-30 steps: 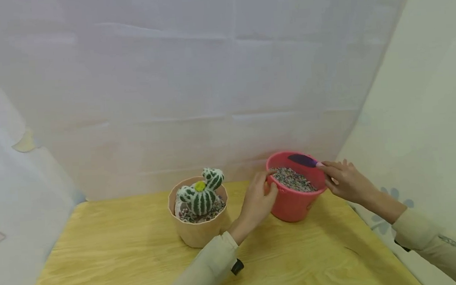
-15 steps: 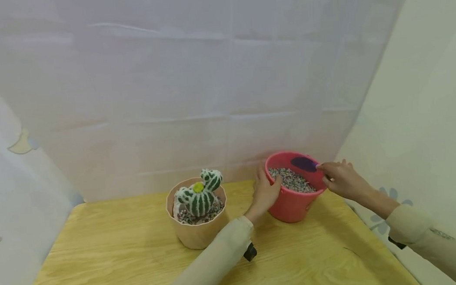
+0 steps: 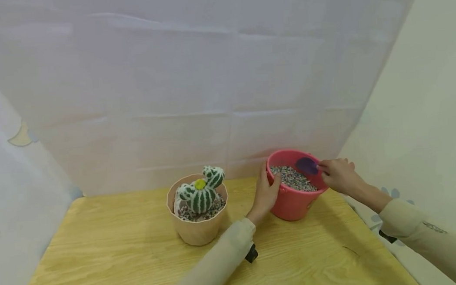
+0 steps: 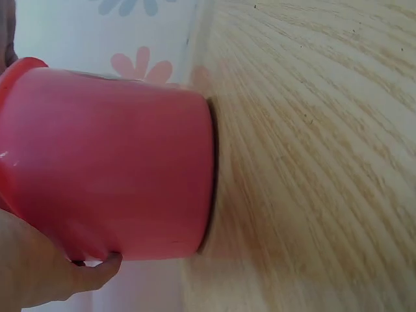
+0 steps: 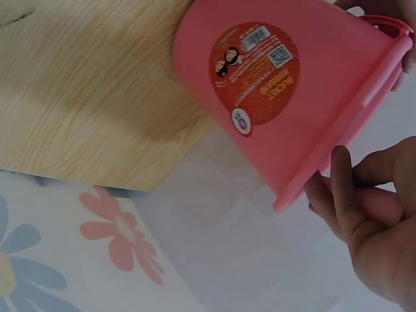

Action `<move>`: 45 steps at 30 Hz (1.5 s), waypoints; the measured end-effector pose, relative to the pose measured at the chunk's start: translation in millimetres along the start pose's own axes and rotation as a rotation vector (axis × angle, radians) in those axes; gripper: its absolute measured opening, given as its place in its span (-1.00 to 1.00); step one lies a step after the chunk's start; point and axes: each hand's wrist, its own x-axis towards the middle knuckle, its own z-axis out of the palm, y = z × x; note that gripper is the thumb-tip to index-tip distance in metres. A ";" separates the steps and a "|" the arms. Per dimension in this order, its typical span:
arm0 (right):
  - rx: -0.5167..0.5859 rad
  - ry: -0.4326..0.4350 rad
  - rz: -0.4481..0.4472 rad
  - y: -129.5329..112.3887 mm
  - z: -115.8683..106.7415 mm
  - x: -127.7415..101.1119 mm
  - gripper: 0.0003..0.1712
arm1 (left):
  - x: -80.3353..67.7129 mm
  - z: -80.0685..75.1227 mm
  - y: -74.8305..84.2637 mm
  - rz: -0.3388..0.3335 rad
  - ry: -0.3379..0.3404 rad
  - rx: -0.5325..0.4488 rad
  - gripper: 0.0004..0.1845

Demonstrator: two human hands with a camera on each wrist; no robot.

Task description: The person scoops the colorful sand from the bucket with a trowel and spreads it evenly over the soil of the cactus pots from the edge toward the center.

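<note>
A pink bucket [image 3: 292,204] of small mixed gravel [image 3: 290,178] stands at the back right of the wooden table [image 3: 113,254]. My left hand [image 3: 270,184] grips its left side, thumb at the rim; the left wrist view shows the bucket wall [image 4: 110,162] with my palm [image 4: 39,273] against it. A purple scoop [image 3: 307,165] lies blade-down in the gravel by the far right rim. My right hand [image 3: 324,168] pinches its handle end there. In the right wrist view the bucket [image 5: 279,84] shows its round label, and my fingers [image 5: 364,214] sit just past the rim.
A beige pot [image 3: 198,229] with a green-and-white toy cactus [image 3: 201,193] on gravel stands left of the bucket, close to my left forearm. White cloth walls close the back and sides. The table's right edge runs just past the bucket.
My left hand has shifted from the rim's top down to the bucket's side. The scoop blade has dipped lower toward the gravel. My right hand stayed at the right rim.
</note>
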 end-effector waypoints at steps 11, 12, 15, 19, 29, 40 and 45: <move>0.129 -0.178 0.092 -10.4 -15.1 27.7 -0.81 | 3.0 2.2 -13.0 0.066 0.006 -0.008 -0.29; 0.130 -0.194 0.085 -11.6 -17.5 30.8 -0.81 | 3.1 1.7 -12.9 0.064 -0.001 -0.010 -0.28; 0.122 -0.258 0.100 -12.9 -24.1 41.8 -0.82 | 4.5 0.5 -13.5 0.051 -0.034 -0.011 -0.25; 0.143 -0.326 0.157 -8.3 -30.2 56.9 -0.84 | 11.7 -0.9 -17.8 0.052 -0.087 -0.026 -0.24; 0.305 -0.439 0.322 12.6 -21.7 67.1 -0.74 | 14.4 1.0 -28.7 0.049 -0.116 -0.098 -0.19; 0.668 -0.442 0.423 18.6 -19.5 56.5 -0.67 | 12.6 2.7 -27.0 0.144 -0.046 -0.165 -0.23; 0.798 -0.456 0.512 18.8 -14.4 62.8 -0.66 | 14.1 0.4 -24.9 0.140 -0.046 -0.240 -0.23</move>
